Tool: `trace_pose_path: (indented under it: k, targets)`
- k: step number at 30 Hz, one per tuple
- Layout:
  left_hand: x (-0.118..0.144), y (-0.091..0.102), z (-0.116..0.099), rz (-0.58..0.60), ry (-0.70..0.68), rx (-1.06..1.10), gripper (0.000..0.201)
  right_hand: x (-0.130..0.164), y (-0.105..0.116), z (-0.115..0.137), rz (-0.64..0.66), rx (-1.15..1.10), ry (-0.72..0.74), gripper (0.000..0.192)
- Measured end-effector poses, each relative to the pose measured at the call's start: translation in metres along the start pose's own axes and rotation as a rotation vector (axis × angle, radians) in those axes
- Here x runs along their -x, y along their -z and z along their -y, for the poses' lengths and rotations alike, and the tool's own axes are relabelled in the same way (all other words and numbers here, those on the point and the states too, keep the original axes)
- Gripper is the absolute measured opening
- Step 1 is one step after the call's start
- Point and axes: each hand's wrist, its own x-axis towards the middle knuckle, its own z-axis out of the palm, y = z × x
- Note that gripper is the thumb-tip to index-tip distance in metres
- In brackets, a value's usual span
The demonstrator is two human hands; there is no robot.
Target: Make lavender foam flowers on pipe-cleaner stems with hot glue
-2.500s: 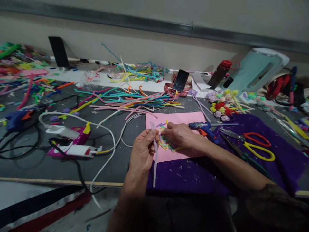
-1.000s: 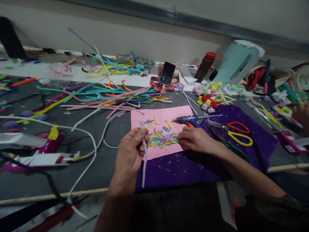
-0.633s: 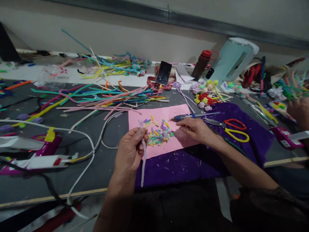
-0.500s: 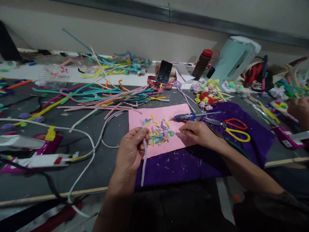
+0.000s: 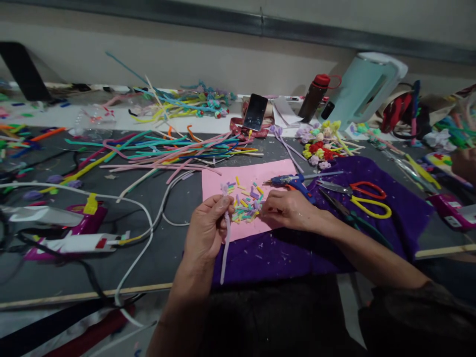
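Observation:
My left hand (image 5: 211, 218) is closed around a lilac pipe cleaner (image 5: 225, 253), twisted into a small tuft at its upper end, with the straight tail hanging down. At the right side of a heap of short cut pipe cleaner pieces (image 5: 243, 212), my right hand (image 5: 288, 209) has its fingertips drawn together; whatever they pinch is hidden. The pieces, yellow, teal and purple, lie on a pink sheet (image 5: 217, 181). Just beyond my right hand rests a blue glue gun (image 5: 282, 180). Scissors with red and yellow handles (image 5: 368, 198) and green-handled pliers (image 5: 345, 213) lie to its right.
Under the sheet spreads a purple cloth (image 5: 256, 263). Long pipe cleaners (image 5: 178, 151) lie behind, left of finished flowers (image 5: 322, 146). A phone (image 5: 255, 111), a bottle (image 5: 314, 99) and a pale green jug (image 5: 359, 91) stand at the back. White cable (image 5: 148, 233) loops at left.
My right hand has moved left, from the sheet's right part to the edge of the cut pieces. My left hand keeps its hold on the lilac pipe cleaner. The view has shifted slightly.

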Motion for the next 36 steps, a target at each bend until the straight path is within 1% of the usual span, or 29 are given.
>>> trace_pose_path:
  k: [2, 4, 7, 10, 13, 15, 17, 20, 24, 27, 29, 31, 33, 34, 36]
  targets:
    - [0.001, 0.0, 0.0, 0.006, 0.006, 0.003, 0.019, 0.0, -0.006, 0.007, 0.001, 0.06, -0.045, 0.021]
    - [0.001, 0.0, 0.0, 0.004, 0.006, 0.011, 0.018, -0.001, -0.013, 0.009, -0.007, 0.137, -0.104, 0.021]
    - [0.001, 0.0, 0.0, 0.008, 0.001, 0.012, 0.018, -0.001, -0.017, 0.003, -0.016, 0.162, -0.155, 0.018]
    - [0.001, 0.0, 0.0, 0.01, -0.004, 0.001, 0.018, 0.004, -0.013, -0.007, -0.037, 0.138, -0.207, 0.015]
    - [0.002, -0.001, -0.001, -0.002, 0.001, 0.001, 0.019, 0.006, -0.007, -0.009, -0.051, 0.148, -0.26, 0.013]
    - [0.002, -0.001, -0.001, -0.005, 0.007, 0.005, 0.019, 0.002, -0.004, -0.006, -0.071, 0.145, -0.257, 0.014]
    - [0.003, -0.001, -0.001, 0.001, 0.01, 0.007, 0.019, -0.008, -0.004, 0.0, -0.073, 0.145, -0.219, 0.018]
    - [0.003, -0.001, -0.001, 0.012, 0.001, 0.01, 0.019, -0.026, -0.008, 0.008, 0.002, 0.197, -0.175, 0.024]
    - [0.003, 0.0, 0.0, 0.019, -0.013, 0.014, 0.019, -0.044, -0.014, 0.011, 0.12, 0.297, -0.212, 0.026]
    - [0.003, 0.0, -0.001, 0.025, -0.013, 0.012, 0.02, -0.046, -0.015, 0.01, 0.132, 0.29, -0.23, 0.026]
    - [0.003, 0.0, -0.001, 0.025, -0.014, 0.014, 0.02, -0.043, -0.013, 0.007, 0.077, 0.196, -0.223, 0.023]
    - [0.004, 0.0, -0.002, 0.026, -0.007, 0.017, 0.02, -0.04, -0.009, 0.003, -0.039, -0.009, -0.217, 0.017]
    - [0.004, 0.0, -0.002, 0.028, 0.008, 0.014, 0.021, -0.036, -0.007, -0.001, -0.156, -0.332, -0.243, 0.013]
    - [0.004, 0.0, -0.002, 0.028, 0.014, 0.013, 0.021, -0.035, -0.006, -0.004, -0.193, -0.519, -0.274, 0.011]
    - [0.004, 0.0, -0.001, 0.025, 0.018, 0.008, 0.021, -0.033, -0.005, -0.007, -0.21, -0.894, -0.355, 0.009]
